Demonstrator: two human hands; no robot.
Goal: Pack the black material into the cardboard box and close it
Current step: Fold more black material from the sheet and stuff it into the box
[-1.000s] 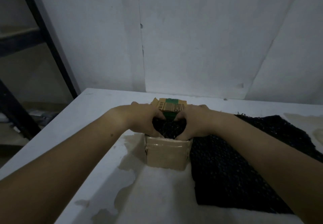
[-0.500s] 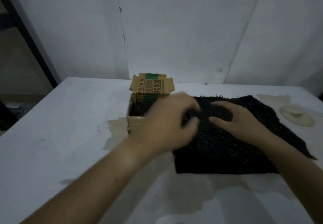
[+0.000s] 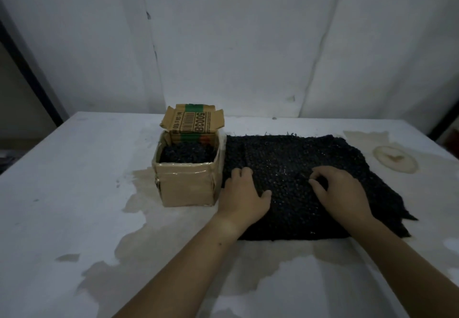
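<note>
**Black material in the box and on the desk, both hands on the sheet**

Black material (image 3: pixel 310 158) lies as a flat, roughly rectangular sheet on the white desk (image 3: pixel 74 193). It is coarse and knobbly like a loose weave, with ragged, frayed edges toward 3 and 4 o'clock. More of the same dark stuff fills the cardboard box (image 3: pixel 186 188), which stands touching the sheet at its 9 o'clock edge; the box walls hide how deep it goes. The box is brown, its near face glossy with clear tape. Its far flap (image 3: pixel 192 121) stands up at 12 o'clock, printed with a barcode, digits and a green band; the small print is too dim to read.

The left hand (image 3: pixel 244 193) rests on the sheet beside the box, fingers bent under and tips hidden, so I cannot tell whether it grips. The right hand (image 3: pixel 340 191), at 3 o'clock from the left, curls its fingers into the weave and pinches a bit of it. Both forearms are cut off at the bottom edge. A round ring stain (image 3: pixel 395 158) marks the desk at 3 o'clock of the sheet.
</note>
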